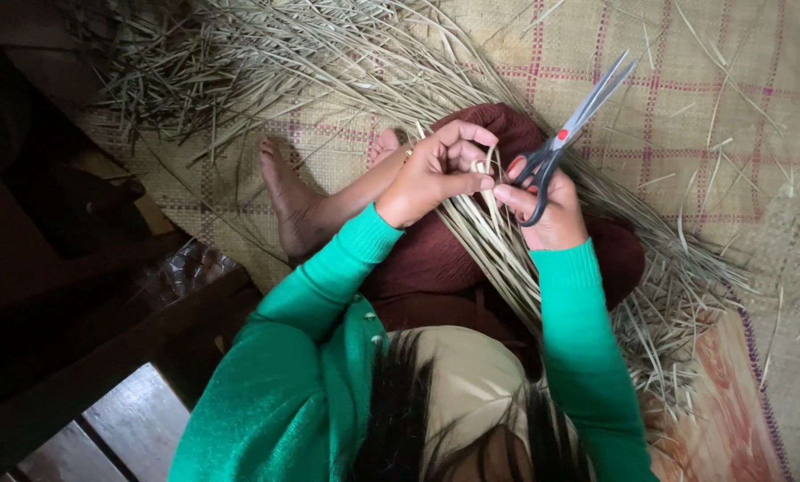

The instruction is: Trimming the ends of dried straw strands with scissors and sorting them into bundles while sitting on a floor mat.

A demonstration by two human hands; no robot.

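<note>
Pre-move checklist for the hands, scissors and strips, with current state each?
1. Right hand grips the black-handled metal scissors: ok.
2. Scissor blades closed, pointing away from the body: ok.
3. Left hand pinches the pale dried leaf strips: ok.
4. Left fingers clear of the blades: ok.
5. Strip bundle rests across the maroon-clothed lap: ok.
6. Which strip is singled out: cannot tell.

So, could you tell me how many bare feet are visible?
2: one foot flat on the mat left of the left hand; another's toes peek behind that wrist, mostly hidden.
</note>
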